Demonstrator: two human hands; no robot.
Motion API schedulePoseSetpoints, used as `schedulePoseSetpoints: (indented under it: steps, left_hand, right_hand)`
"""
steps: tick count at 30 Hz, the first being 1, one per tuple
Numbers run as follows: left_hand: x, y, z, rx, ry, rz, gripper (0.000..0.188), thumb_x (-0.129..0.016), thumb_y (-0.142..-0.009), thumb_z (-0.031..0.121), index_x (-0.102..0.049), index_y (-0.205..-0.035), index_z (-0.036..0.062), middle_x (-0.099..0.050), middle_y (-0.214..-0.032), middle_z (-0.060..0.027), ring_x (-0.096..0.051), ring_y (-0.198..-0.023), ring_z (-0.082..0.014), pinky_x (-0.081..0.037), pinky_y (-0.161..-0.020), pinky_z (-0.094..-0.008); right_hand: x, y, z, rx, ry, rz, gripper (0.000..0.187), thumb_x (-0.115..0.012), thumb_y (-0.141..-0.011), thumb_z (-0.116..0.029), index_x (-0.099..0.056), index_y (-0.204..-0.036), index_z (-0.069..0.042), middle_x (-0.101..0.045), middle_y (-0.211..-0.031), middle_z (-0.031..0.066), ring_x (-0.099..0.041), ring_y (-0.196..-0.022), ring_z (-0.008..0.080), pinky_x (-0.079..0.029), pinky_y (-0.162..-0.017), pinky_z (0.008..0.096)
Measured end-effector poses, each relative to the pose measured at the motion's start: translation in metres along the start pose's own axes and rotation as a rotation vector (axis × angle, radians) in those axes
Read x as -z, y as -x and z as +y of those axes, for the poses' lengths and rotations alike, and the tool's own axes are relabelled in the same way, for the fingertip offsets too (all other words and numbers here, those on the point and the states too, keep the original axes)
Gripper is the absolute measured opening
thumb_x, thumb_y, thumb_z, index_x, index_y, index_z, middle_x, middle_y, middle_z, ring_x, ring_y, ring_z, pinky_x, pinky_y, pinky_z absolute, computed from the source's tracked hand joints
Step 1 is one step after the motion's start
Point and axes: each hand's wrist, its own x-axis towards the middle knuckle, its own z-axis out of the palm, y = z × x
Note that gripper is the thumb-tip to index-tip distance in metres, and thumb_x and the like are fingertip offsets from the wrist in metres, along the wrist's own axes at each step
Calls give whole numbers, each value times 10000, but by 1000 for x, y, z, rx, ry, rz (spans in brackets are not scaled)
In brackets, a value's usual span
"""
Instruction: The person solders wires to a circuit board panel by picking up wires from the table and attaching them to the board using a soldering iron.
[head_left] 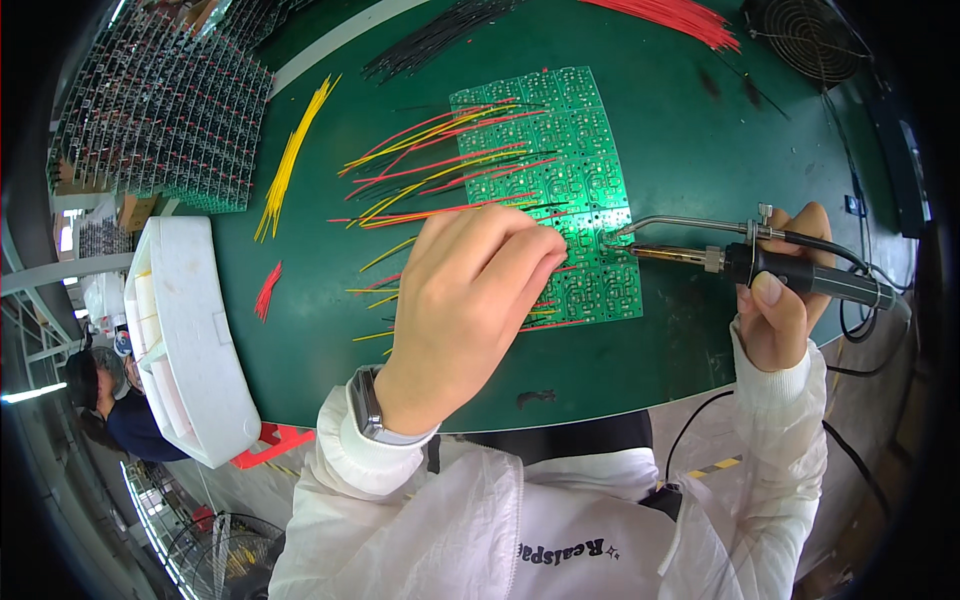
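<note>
A green circuit board panel (590, 130) lies on the green table, with red, yellow and black wires (440, 165) running off it to the left. Over its lower part is my left hand (475, 290), closed, thumb and fingertips pinched together just above the board. What sits in that pinch is hidden by the fingers. My right hand (785, 300) grips a black-handled soldering iron (690, 257) from the right. A thin metal feed tube (690, 222) is clamped above the iron. Both tips meet at the board, just right of my left fingertips.
Loose bundles of yellow wires (295, 160), black wires (435, 40), red wires (665, 20) and short red wires (267, 290) lie around. A white foam box (205, 330) stands at the left edge, below stacked boards (160, 110). A round black grille (810, 38) is far right. Another person (130, 410) is at left.
</note>
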Motion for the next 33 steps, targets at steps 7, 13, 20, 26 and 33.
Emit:
schedulePoseSetpoints:
  steps: [7, 13, 20, 26, 33]
  left_hand:
    - [-3, 1, -4, -87, -25, -41, 169, -715, -620, 23, -635, -765, 59, -564, -746, -18, -526, -677, -194, -381, -609, -307]
    - [-4, 0, -3, -104, -38, -51, 163, -714, -613, 21, -635, -751, 58, -560, -738, -20, -530, -672, -192, -384, -621, -311]
    - [-5, 1, -2, -117, -31, -35, 172, -711, -603, 9, -635, -750, 52, -572, -740, -21, -533, -668, -190, -384, -626, -305]
    - [-4, -1, 2, -68, -14, -61, 172, -707, -606, -7, -636, -749, 54, -577, -742, -22, -532, -679, -192, -389, -629, -301]
    - [-1, -3, 5, -25, -15, -115, 168, -706, -606, -10, -636, -743, 57, -584, -737, -20, -530, -674, -192, -398, -618, -293]
  right_hand:
    - [0, 0, 5, -1, 80, -60, 306, -642, -609, -179, -410, -749, -35, -348, -648, 4, -319, -587, 86, -265, -537, 233]
    - [2, 0, 3, -31, 114, -113, 307, -646, -622, -175, -416, -766, -33, -359, -645, 3, -321, -589, 82, -265, -541, 231]
    - [2, 0, 4, -21, 98, -150, 303, -654, -634, -158, -421, -780, -30, -374, -645, 6, -317, -593, 83, -268, -542, 231]
    - [0, 0, 4, -28, 73, -165, 285, -649, -638, -122, -422, -774, -17, -367, -658, 8, -323, -602, 89, -283, -548, 234]
    - [1, 1, 4, -16, 81, -155, 281, -646, -638, -123, -425, -771, -13, -362, -677, 9, -325, -604, 95, -286, -548, 237]
